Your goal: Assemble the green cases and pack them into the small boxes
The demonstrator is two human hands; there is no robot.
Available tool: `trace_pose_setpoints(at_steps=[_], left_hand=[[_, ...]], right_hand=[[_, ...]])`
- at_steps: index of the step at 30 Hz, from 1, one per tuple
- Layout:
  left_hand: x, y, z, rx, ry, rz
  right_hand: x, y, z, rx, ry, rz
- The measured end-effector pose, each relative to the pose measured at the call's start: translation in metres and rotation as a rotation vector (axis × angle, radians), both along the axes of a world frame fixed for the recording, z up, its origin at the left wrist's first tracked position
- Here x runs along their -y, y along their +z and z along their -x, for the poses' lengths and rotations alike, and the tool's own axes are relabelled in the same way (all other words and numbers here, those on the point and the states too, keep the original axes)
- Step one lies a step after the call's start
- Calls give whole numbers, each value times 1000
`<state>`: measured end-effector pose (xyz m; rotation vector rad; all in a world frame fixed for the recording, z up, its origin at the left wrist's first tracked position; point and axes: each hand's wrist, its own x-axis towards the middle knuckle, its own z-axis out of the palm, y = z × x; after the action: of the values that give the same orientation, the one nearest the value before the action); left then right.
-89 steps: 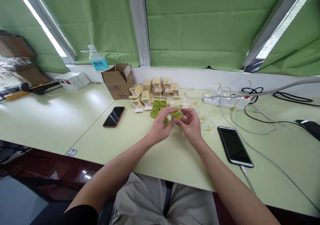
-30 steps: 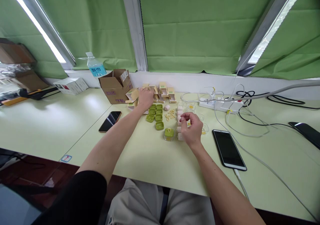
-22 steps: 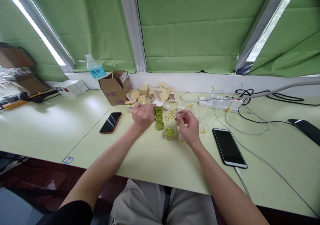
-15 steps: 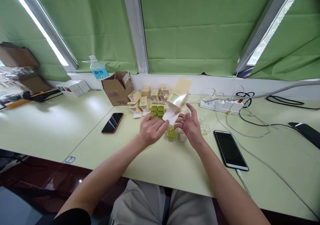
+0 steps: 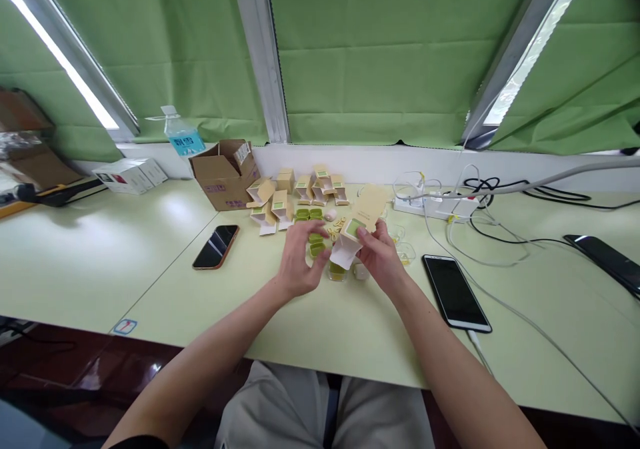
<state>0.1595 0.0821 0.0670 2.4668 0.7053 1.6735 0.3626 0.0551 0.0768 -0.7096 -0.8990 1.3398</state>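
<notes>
While, head view, the bare right hand (image 5: 383, 259) grips a pale-yellow, green-labelled cardboard carton (image 5: 371, 204) above the pale-green tabletop (image 5: 280, 322), the bare left hand (image 5: 300, 259), fingers parted, stands just left: step, apparently carton-readying; next move, seemingly calling for steadying its white flap (image 5: 344, 254).

on the table (image 5: 280, 329), small boxes (image 5: 303, 188) lie between carton (image 5: 224, 186) and power strip (image 5: 436, 207).
</notes>
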Motion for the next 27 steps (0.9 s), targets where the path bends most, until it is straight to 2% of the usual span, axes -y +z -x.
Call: trace_pose_setpoints(at_steps=[3,6,9,13,16,21,24,27], left_hand=[[-4,-4,-3,98,-104,280],[-6,-10,-7,119,-205,381],[-3,-12,-10,99,-222,301],[2,-7,-10,59,-108,103],[2,-5,-10,56,-48,36],[-2,-7,-10,140,-38,41],[-4,-5,-7,193,-43,94],[-3,-3,-1,185,-111,174]], right_hand=[[2,-1,2,68,66,19],[5,2,5,182,68,-53],[10,9,7,290,47,-161],[18,14,10,287,-1,-207],[20,14,13,291,32,-203],[22,12,13,277,76,-274],[23,13,10,318,153,-304],[23,14,7,396,209,-332]])
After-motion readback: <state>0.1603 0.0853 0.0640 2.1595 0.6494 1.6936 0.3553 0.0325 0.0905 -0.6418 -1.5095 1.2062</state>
